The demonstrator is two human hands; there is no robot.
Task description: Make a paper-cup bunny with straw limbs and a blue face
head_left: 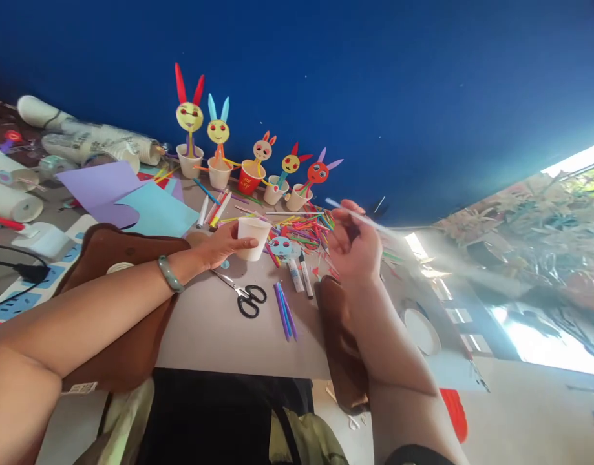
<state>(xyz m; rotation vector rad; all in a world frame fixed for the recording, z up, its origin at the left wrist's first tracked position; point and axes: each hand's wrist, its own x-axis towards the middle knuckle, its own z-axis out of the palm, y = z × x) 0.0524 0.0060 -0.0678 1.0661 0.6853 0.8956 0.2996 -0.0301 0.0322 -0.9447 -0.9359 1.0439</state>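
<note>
My left hand (226, 247) grips a white paper cup (252, 237) above the table, thumb across its side. Raised at the right, my right hand (353, 245) has its fingers closed around a thin whitish stick (355, 213) that slants down to the right. Between the two hands lies a light blue face cutout (280, 246) with red eyes. Black-handled scissors (248, 298) rest below the cup. Blue and purple sticks (286, 313) lie to their right, and white markers (295, 276) are just above those sticks.
Several cups with rabbit-faced figures, one a red cup (251, 177), line the back by the blue wall. Colourful sticks (306, 229) are heaped before them. Purple paper (97, 184), blue paper (156, 210) and a power strip (18, 300) are left. Brown pads (127, 310) lie under both arms.
</note>
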